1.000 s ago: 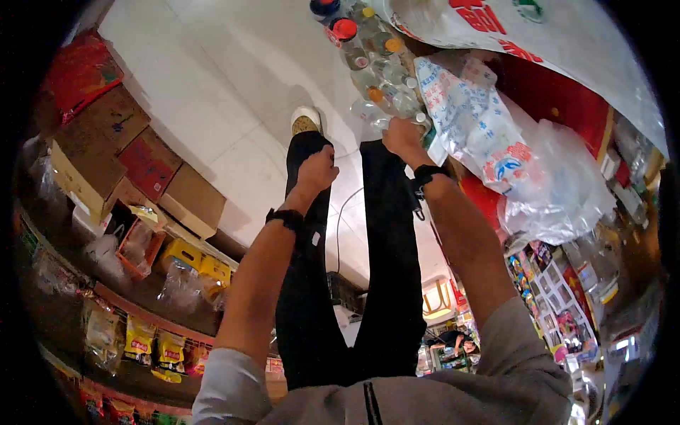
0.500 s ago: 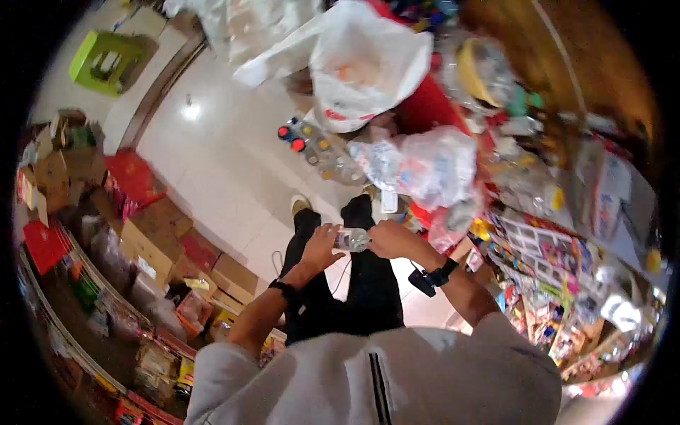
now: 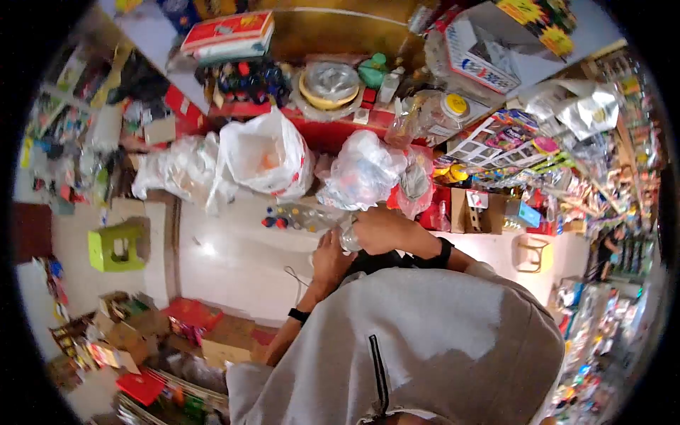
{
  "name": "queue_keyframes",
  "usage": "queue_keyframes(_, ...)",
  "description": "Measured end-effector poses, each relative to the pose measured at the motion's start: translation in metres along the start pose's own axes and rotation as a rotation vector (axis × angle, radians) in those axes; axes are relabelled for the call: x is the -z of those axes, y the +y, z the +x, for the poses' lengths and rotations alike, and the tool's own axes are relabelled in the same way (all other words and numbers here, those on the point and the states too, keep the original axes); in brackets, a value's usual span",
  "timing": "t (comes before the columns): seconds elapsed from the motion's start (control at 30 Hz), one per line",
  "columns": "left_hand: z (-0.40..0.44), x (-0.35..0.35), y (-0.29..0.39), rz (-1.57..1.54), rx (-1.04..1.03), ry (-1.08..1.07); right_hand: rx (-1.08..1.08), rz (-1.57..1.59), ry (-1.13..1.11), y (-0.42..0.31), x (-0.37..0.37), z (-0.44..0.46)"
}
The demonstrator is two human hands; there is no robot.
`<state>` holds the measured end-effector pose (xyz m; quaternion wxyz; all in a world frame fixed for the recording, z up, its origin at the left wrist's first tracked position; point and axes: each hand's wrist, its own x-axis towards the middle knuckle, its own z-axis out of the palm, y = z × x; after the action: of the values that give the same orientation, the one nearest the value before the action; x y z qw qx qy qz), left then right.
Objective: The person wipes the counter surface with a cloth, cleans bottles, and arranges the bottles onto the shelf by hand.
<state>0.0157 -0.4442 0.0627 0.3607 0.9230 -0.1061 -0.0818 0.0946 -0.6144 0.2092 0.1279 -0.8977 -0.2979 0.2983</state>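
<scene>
Clear bottle [image 3: 349, 239] sits between left hand [image 3: 331, 259] and right hand [image 3: 382, 230]. Left fingers curled around bottle; right fingers' closure hidden, cannot tell. Risk: slack left grip could drop bottle to floor [image 3: 230, 265].

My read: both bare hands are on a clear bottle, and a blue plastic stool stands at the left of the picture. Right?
Not quite: the plastic stool is lime green, not blue, as the head view shows. It does stand at picture left, and the left hand and right hand are on the clear bottle.
</scene>
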Motion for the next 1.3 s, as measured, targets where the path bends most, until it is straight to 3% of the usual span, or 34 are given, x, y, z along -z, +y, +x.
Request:
queue_keyframes(0.2,0.091,0.014,0.044,-0.036,-0.116,0.085,0.124,0.02,0.262,0.039,0.086,-0.055)
queue_keyframes(0.27,0.129,0.028,0.066,-0.238,-0.276,0.168,0.043,0.396,0.388,0.068,0.118,-0.075)
queue_keyframes(0.3,0.148,0.027,0.066,-0.279,-0.147,0.109,0.014,0.426,0.591,0.101,0.113,-0.07)
queue_keyframes(0.33,0.17,0.018,0.069,-0.414,-0.178,0.218,-0.021,0.454,0.793,0.14,0.102,-0.059)
queue_keyframes(0.37,0.204,-0.016,0.029,0.112,-0.405,0.325,-0.129,0.433,0.902,0.175,0.101,-0.049)
queue_keyframes(0.43,0.253,-0.022,0.019,0.69,-0.663,0.402,-0.256,0.4,1.097,0.242,0.104,-0.03)
queue_keyframes(0.53,0.302,0.031,0.137,-0.165,-0.415,0.422,-0.245,0.308,1.289,0.329,0.107,0.004)
queue_keyframes(0.57,0.325,0.029,0.139,-0.158,-0.419,0.415,-0.216,0.21,1.386,0.352,0.106,0.014)
queue_keyframes(0.67,0.391,0.029,0.141,-0.138,-0.438,0.411,-0.177,0.073,1.479,0.401,0.105,0.042)
queue_keyframes(0.73,0.431,0.029,0.156,-0.119,-0.453,0.408,-0.22,0.131,1.424,0.42,0.104,0.054)
queue_keyframes(0.8,0.468,0.023,0.164,-0.227,-0.283,0.446,-0.263,0.103,1.429,0.435,0.098,0.068)
queue_keyframes(0.83,0.487,0.02,0.162,-0.289,-0.227,0.432,-0.24,-0.019,1.601,0.437,0.1,0.076)
queue_keyframes(0.87,0.507,0.018,0.161,-0.351,-0.17,0.421,-0.239,-0.011,1.601,0.441,0.099,0.079)
queue_keyframes(0.93,0.531,0.02,0.174,-0.373,-0.315,0.49,-0.258,0.025,1.456,0.452,0.091,0.086)
queue_keyframes(1.07,0.56,0.033,0.22,-0.221,-0.428,0.588,-0.256,0.029,1.556,0.442,0.098,0.087)
queue_keyframes(1.2,0.618,0.031,0.206,-0.353,-0.463,0.529,-0.306,-0.001,1.474,0.447,0.092,0.092)
queue_keyframes(1.3,0.621,0.04,0.241,-0.039,-0.368,0.562,-0.35,-0.007,1.364,0.453,0.09,0.097)
